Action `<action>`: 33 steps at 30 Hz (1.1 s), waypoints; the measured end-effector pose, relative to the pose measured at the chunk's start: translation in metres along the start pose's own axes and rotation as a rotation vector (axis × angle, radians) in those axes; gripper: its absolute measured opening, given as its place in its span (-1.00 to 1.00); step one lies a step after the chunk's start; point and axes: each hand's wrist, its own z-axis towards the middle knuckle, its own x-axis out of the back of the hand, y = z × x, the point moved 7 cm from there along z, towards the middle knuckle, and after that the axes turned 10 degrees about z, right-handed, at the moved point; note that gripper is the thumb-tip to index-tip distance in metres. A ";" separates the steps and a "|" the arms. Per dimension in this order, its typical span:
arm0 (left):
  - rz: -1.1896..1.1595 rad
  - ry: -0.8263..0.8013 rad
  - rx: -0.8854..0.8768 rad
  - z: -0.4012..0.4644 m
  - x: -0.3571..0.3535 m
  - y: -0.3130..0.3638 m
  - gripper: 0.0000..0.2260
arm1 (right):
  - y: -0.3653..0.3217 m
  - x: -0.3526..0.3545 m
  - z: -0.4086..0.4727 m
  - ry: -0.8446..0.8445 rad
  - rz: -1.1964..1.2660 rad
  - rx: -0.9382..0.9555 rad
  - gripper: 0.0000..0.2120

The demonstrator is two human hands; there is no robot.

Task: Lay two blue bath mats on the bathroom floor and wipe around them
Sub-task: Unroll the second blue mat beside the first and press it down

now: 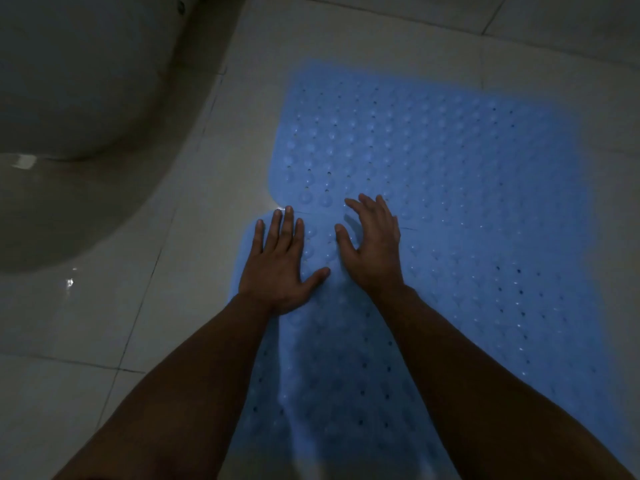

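Note:
Two blue bath mats with bumps and small holes lie flat on the tiled floor, end to end. The far mat (pixel 450 150) fills the upper middle; the near mat (pixel 467 323) reaches down to the bottom edge. A faint seam between them runs at about my fingertips. My left hand (pixel 282 265) lies flat with straight fingers, pressing the near mat's left edge. My right hand (pixel 372 244) rests beside it on the mats with its fingers spread and slightly bent, holding nothing.
A pale toilet base (pixel 69 133) curves through the upper left, close to the mats' left edge. Glossy light floor tiles (pixel 114 323) with dark grout lines surround the mats. The room is dim.

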 end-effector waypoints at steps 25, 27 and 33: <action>-0.124 0.229 0.191 -0.020 0.039 -0.046 -0.48 | -0.023 -0.080 -0.030 -0.353 -0.517 -0.028 -0.27; -0.120 0.237 0.167 -0.012 0.038 -0.050 -0.48 | -0.021 -0.081 -0.037 -0.282 -0.528 0.023 -0.26; -0.121 0.335 0.144 0.008 0.044 -0.068 -0.55 | -0.019 -0.080 -0.038 -0.224 -0.545 0.063 -0.20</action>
